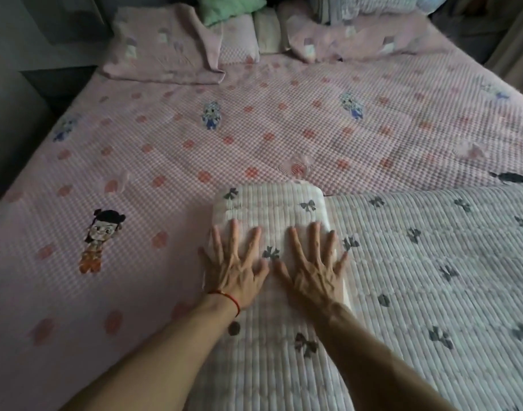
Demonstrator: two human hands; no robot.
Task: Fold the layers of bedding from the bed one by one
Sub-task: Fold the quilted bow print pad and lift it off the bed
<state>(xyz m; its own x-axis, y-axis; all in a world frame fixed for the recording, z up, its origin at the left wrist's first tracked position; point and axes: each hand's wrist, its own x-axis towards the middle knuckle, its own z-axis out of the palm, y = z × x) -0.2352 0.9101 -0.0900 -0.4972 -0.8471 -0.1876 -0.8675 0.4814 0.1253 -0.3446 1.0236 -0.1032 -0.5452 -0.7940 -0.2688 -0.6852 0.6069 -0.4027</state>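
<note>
Two hands, left hand (235, 266) and right hand (312, 269), each grip wide and holding nothing, press flat on the folded bow-print quilt (269, 209) at six o'clock on the bed (254, 129), apparently to set its crease before the next fold.

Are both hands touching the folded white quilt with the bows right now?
Touching. The head view shows the left hand and right hand lying flat with fingers spread, pressing down on the folded white quilt, no gap under the palms.
</note>
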